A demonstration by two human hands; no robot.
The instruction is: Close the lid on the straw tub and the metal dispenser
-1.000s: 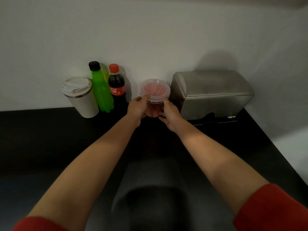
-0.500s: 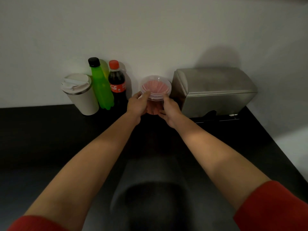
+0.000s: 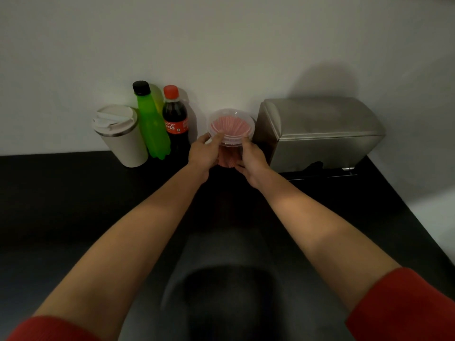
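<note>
A clear plastic straw tub (image 3: 227,157) full of pink straws stands at the back of the black counter, against the wall. A clear round lid (image 3: 231,126) lies on its top. My left hand (image 3: 203,152) grips the tub's left side with the thumb on the lid's rim. My right hand (image 3: 251,158) holds the right side, its thumb also on the rim. The metal dispenser (image 3: 320,131) sits just right of the tub, its curved top lid down.
Left of the tub stand a cola bottle (image 3: 175,124), a green bottle (image 3: 151,124) and a white travel cup (image 3: 120,136) along the wall. The black counter (image 3: 61,193) ends at its right edge near the dispenser.
Both hands stay on the tub and lid; thumbs press slightly further onto the lid's rim. The view has shifted a little.
</note>
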